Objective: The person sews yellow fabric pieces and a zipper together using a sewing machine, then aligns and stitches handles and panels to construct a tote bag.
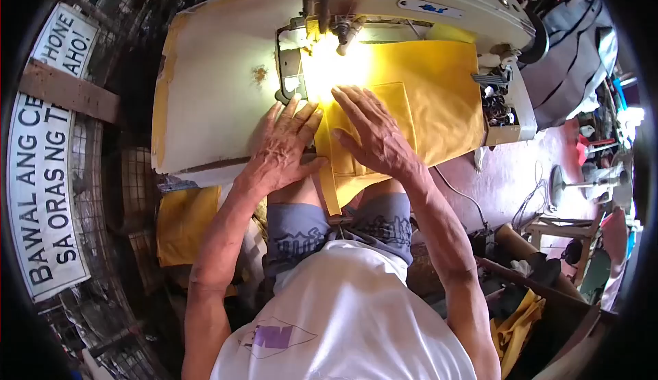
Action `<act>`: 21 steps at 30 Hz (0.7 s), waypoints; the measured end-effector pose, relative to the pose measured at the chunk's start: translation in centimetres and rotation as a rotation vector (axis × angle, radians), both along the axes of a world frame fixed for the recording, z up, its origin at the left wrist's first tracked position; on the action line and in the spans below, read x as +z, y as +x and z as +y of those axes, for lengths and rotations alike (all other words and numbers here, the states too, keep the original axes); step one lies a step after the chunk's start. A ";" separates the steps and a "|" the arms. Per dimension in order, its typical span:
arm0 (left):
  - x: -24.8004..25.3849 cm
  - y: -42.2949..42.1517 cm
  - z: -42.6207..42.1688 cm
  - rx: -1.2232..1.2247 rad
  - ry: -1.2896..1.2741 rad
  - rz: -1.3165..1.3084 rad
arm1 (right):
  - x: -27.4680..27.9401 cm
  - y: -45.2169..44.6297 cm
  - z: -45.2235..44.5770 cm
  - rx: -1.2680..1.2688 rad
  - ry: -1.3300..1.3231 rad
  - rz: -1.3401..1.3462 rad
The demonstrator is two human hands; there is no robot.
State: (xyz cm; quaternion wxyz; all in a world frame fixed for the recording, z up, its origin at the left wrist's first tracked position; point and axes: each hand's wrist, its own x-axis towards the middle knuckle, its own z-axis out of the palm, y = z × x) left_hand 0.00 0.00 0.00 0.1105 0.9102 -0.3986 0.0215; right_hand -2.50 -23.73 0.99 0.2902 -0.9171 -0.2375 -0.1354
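Observation:
A yellow fabric piece [445, 99] with a stitched patch pocket [394, 102] lies across the bed of a sewing machine [452, 10], its front edge hanging over my lap. My right hand [373, 130] rests on the fabric over the pocket, fingers stretched toward the needle area. At the fabric's left edge, my left hand [288, 143] lies with its fingers extended, the tips near the machine's metal plate [293, 71]. A narrow yellow strip [330, 185] hangs down between my hands. Bright lamp glare hides the needle and presser foot.
The pale worktable [212, 78] extends left of the machine. More yellow cloth [185, 226] hangs below it at left, and another bundle [521, 325] lies at lower right. A lettered sign [51, 154] is fixed to wire mesh. A fan [558, 185] stands at right.

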 end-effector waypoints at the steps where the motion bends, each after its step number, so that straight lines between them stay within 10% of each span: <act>1: 0.1 0.0 0.2 -0.010 -0.007 -0.024 | 0.9 -0.3 0.7 -0.007 -0.009 -0.058; 7: -3.2 -3.2 -1.2 0.109 0.028 -0.237 | -4.8 -0.2 1.0 0.019 -0.280 -0.132; 12: -7.2 -14.1 1.3 0.221 -0.583 -0.147 | -3.2 0.4 2.2 0.049 -0.432 -0.109; 21: -32.5 -36.3 26.6 1.842 -0.522 0.097 | -2.2 0.1 2.6 0.055 -0.425 -0.014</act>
